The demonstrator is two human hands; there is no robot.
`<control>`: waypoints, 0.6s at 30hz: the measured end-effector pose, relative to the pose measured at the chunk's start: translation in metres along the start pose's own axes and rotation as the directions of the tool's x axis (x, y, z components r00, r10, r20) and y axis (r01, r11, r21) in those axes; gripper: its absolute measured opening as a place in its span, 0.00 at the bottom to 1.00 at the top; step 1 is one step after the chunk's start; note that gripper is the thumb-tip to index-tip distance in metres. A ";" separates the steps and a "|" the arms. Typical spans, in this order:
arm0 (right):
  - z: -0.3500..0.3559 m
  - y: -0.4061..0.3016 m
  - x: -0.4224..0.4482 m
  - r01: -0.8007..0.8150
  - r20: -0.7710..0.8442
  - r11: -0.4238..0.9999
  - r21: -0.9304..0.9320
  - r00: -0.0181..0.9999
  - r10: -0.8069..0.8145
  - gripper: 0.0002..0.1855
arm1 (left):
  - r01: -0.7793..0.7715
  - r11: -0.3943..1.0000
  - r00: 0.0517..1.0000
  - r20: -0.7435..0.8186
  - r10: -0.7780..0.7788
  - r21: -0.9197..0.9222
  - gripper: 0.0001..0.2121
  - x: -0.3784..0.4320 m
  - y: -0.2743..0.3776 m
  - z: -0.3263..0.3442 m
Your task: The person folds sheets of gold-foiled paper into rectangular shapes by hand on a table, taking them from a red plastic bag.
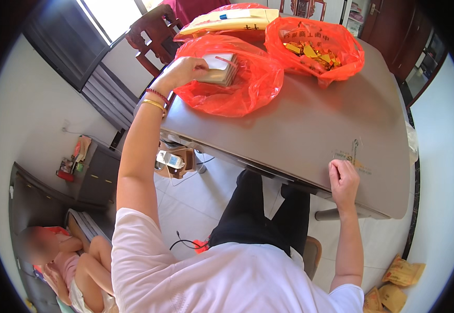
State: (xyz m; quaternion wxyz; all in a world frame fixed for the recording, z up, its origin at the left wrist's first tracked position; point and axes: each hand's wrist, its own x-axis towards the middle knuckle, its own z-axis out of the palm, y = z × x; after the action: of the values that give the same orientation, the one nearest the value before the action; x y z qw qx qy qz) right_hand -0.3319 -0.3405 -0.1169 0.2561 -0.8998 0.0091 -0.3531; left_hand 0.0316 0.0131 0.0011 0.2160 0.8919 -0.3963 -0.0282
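My left hand [186, 72] reaches into an open red plastic bag [250, 92] on the table, its fingers at the edge of a stack of paper sheets [217, 72]. Whether the fingers grip a sheet cannot be told. A red strip lies over the stack. My right hand [344, 178] rests curled at the table's near edge, and its inside is hidden. A second red plastic bag [350, 53] at the back right holds folded gold foil paper pieces [313, 54]. Behind the first bag lies a yellow package [207, 24] with a blue-capped marker [235, 15] on it.
The grey-brown table [289, 121] has printed marks near my right hand. Carved wooden chairs [154, 35] stand behind it. A low stand [190, 160] with a white device and cables is below its left edge. A person [82, 266] reclines at lower left. Yellow packets [403, 270] lie on the floor.
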 end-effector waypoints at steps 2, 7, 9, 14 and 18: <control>-0.001 0.001 -0.001 0.004 0.001 1.000 -0.020 1.000 -0.004 0.03 | 0.048 0.956 0.966 -0.255 0.028 0.289 0.06 -0.005 0.020 0.009; -0.004 0.002 -0.002 0.050 -0.015 0.996 -0.069 0.999 -0.051 0.02 | -0.262 0.746 0.757 -0.348 0.552 0.613 0.04 -0.035 0.105 0.084; -0.004 0.001 -0.001 0.032 -0.001 0.995 -0.090 0.999 -0.032 0.02 | -0.350 0.604 0.677 -0.253 0.691 0.716 0.04 -0.053 0.141 0.130; -0.008 -0.007 0.001 0.188 0.120 0.981 -0.039 0.976 -0.182 0.14 | -0.595 0.788 0.734 -0.292 0.614 0.159 0.04 -0.089 0.188 0.191; -0.010 -0.011 -0.004 0.190 0.224 0.981 0.043 0.955 -0.195 0.24 | -0.540 0.841 0.823 -0.197 0.533 0.020 0.03 -0.081 0.195 0.186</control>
State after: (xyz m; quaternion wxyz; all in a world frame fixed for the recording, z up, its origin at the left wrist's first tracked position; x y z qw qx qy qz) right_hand -0.3429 -0.3343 -0.1079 0.2291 -0.9282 -0.1115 -0.2712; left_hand -0.2007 -0.1120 -0.0977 0.2693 0.7387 -0.6073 0.1140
